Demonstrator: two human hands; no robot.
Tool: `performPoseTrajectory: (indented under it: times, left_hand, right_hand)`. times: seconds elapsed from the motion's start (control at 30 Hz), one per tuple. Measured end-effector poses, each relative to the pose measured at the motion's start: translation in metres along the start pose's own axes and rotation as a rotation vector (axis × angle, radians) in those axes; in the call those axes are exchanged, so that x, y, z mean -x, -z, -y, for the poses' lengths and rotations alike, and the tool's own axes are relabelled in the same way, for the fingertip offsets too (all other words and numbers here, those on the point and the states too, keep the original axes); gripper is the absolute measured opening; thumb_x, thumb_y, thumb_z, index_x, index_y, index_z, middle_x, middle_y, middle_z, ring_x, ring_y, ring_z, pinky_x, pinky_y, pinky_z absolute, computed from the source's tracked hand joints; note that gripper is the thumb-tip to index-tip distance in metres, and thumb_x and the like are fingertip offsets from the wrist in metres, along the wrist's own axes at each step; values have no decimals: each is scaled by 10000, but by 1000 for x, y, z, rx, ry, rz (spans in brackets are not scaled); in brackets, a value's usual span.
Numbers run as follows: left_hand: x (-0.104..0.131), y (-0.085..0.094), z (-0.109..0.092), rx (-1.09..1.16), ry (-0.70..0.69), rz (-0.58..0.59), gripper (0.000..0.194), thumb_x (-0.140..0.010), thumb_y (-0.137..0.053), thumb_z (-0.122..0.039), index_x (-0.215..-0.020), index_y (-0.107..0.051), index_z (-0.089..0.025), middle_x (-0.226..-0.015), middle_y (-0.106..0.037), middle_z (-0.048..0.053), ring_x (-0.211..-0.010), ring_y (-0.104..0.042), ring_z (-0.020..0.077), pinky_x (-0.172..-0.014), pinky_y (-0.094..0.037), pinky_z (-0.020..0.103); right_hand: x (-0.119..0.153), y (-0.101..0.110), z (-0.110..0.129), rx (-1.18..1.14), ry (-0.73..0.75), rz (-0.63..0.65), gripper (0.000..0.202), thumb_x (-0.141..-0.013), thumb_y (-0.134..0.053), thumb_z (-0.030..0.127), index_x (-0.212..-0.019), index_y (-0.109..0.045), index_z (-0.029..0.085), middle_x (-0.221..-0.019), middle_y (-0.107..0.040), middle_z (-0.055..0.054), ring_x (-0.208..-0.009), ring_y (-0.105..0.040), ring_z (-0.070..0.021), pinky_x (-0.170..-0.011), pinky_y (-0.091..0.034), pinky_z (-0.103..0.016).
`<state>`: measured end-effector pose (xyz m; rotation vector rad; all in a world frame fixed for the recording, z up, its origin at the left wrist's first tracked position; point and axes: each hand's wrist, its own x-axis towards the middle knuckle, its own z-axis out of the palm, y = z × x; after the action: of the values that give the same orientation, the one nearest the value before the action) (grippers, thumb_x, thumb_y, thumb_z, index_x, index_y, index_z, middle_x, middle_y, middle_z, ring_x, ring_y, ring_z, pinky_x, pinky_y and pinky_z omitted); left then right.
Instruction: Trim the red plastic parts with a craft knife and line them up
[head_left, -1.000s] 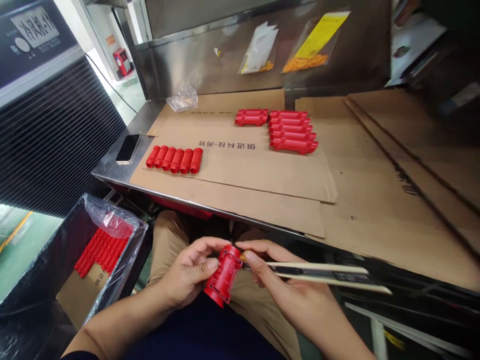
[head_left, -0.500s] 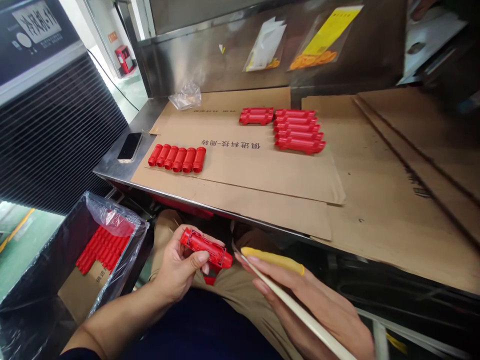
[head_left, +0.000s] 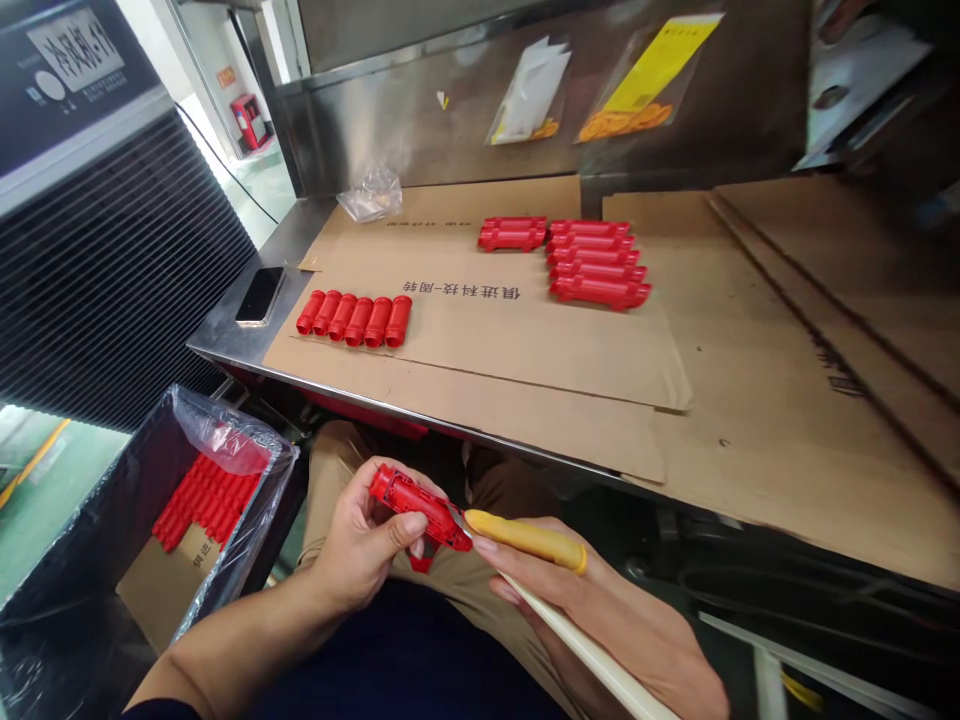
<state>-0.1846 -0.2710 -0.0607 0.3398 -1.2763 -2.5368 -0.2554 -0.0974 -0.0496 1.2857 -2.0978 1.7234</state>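
Observation:
A red plastic part (head_left: 411, 500) is gripped by my left hand (head_left: 367, 545), thumb on top and fingers behind it. My right hand (head_left: 592, 590), with a yellow cover on one finger, is closed round a blade tool with a long pale handle (head_left: 585, 645). Its metal tip touches the right end of the red part. Several short red tubes (head_left: 355, 319) stand in a row at the left of the cardboard (head_left: 480, 345). Farther right lie a small group of red parts (head_left: 513, 233) and a longer stack of them (head_left: 598, 264).
A phone (head_left: 260, 295) lies on the metal table's left corner. Below it is a plastic-lined bin (head_left: 82, 530) holding many red parts. A crumpled clear bag (head_left: 373, 194) sits at the back. Two bags (head_left: 531, 90) with labels hang on the metal panel.
My right hand has moved left with the tool, and the blade tip now meets the red part. My left hand and the part have shifted slightly right and down.

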Motion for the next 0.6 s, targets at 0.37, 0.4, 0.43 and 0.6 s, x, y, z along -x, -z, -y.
performPoseTrajectory:
  times: [0.37, 0.4, 0.43, 0.6]
  left_hand:
    - [0, -1, -1, 42, 37, 2, 317, -798, -856, -232, -1026, -646, -162, -971, -752, 63, -672, -633, 66, -540, -486, 122]
    - [0, -1, -1, 41, 38, 3, 318, -798, -856, -234, -1025, -646, -162, -971, -753, 65, -666, -630, 65, -537, -483, 122]
    - [0, -1, -1, 40, 38, 5, 317, -798, -855, -235, -1024, -646, -160, -972, -753, 66, -659, -626, 62, -535, -481, 122]
    - [1, -1, -1, 29, 35, 2, 309, -797, -855, -245, -1014, -655, -153, -974, -753, 70, -647, -610, 57, -537, -473, 126]
  right_hand:
    - [0, 19, -10, 79, 35, 225, 510, -945, -616, 63, -1383, -611, 326, -1230, -686, -26, -1025, -719, -166, -897, -617, -235]
    - [0, 20, -11, 85, 39, 234, 522, -938, -622, 57, -1387, -608, 324, -1230, -689, -30, -1031, -721, -170, -903, -618, -239]
    - [0, 21, -11, 88, 41, 231, 521, -938, -620, 55, -1386, -608, 320, -1232, -692, -34, -1037, -722, -174, -908, -619, -244]
    - [-1, 21, -10, 106, 46, 226, 497, -938, -627, 64, -1370, -622, 310, -1233, -710, -35, -1050, -729, -184, -917, -626, -253]
